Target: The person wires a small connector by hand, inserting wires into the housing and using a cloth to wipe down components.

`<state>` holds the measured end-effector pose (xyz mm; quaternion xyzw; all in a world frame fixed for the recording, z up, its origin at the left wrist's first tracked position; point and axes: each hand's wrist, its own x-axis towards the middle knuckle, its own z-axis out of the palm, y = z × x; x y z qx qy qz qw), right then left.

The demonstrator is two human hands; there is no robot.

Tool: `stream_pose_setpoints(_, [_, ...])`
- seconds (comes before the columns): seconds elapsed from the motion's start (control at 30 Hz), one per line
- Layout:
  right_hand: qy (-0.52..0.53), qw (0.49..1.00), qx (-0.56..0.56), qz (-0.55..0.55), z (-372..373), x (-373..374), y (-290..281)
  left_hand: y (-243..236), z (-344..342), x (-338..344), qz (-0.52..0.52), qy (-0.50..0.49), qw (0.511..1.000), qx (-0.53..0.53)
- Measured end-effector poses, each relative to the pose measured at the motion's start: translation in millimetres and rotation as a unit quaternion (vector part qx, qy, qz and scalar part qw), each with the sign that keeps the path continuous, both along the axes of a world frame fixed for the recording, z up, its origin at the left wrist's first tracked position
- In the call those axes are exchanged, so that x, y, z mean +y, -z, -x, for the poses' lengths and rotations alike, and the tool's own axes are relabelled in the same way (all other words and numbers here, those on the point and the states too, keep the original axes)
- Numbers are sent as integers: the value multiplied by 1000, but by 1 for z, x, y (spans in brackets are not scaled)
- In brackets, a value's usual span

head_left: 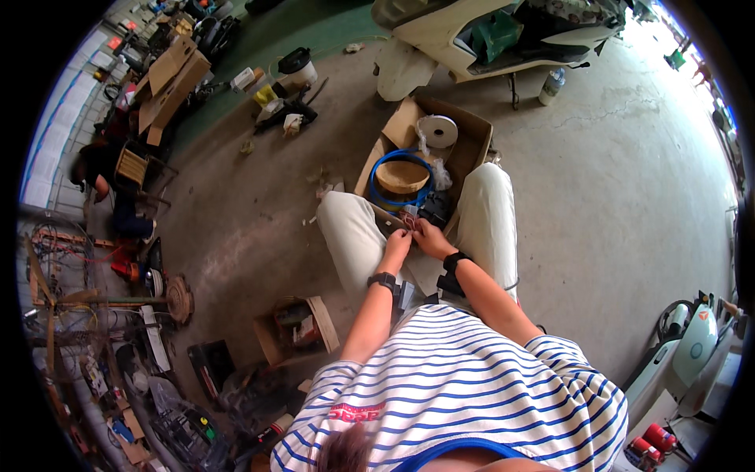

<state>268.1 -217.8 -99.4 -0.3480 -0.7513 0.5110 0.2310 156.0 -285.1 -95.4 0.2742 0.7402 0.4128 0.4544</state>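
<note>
Close together between my knees, my left hand [399,243] and my right hand [431,239] pinch thin reddish wires [410,221]. The fingertips nearly meet, and the wire ends are too small to make out. Just beyond them is an open cardboard box [476,130]. Inside it lie a coil of blue tubing [431,182] around a round brown bowl-like piece [403,177], a white roll [438,131], crumpled clear plastic [442,176] and dark parts [434,209] close to my right fingers.
A cream scooter [440,59] stands beyond the box, with a bottle [552,86] beside it. A smaller cardboard box [322,322] sits on the floor to my left. Farther left are a bent-over person [98,177] and cluttered parts [177,417]; a pale scooter [692,346] is at right.
</note>
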Motion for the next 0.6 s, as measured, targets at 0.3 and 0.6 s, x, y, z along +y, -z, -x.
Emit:
stream_pose_setpoints(0.3, [24, 991, -24, 132, 0, 11, 8, -14, -11, 5, 41, -23, 998, 50])
stream_pose_setpoints(0.6, [62, 970, -50, 229, 3, 7, -9, -15, -2, 0, 4, -63, 989, -134])
